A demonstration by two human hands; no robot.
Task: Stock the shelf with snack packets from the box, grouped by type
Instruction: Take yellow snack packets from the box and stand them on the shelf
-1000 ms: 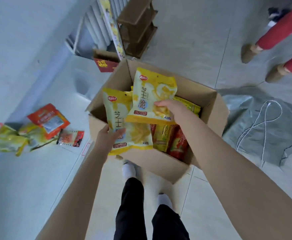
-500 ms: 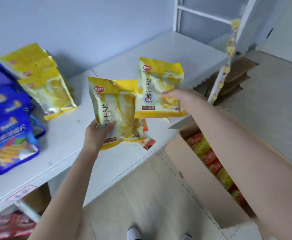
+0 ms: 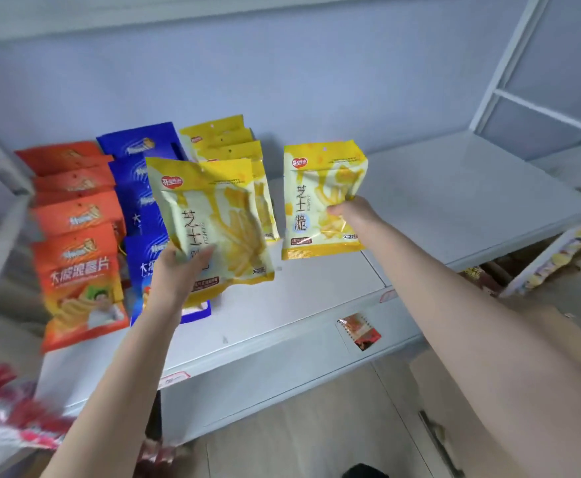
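My left hand [image 3: 175, 270] grips the lower left corner of a yellow cheese-stick packet [image 3: 213, 215], held up in front of the row of yellow packets [image 3: 223, 139] on the white shelf [image 3: 437, 208]. My right hand [image 3: 349, 210] pinches a second yellow packet [image 3: 316, 198] of the same kind by its right edge, above bare shelf to the right of that row. A row of blue packets [image 3: 137, 146] and a row of orange packets [image 3: 78, 243] lie further left. The cardboard box [image 3: 558, 339] shows only at the lower right, behind my right forearm.
A small red sachet [image 3: 359, 331] lies at the shelf's front edge. Red packets [image 3: 6, 408], blurred, sit on a lower level at the bottom left. A white shelf upright [image 3: 495, 60] rises at the right. A strip of yellow sachets [image 3: 564, 250] hangs off the shelf's right end.
The view swung from the box on the floor up to the shelf. Both hands carried their yellow packets up and forward, over the shelf and near the yellow row.
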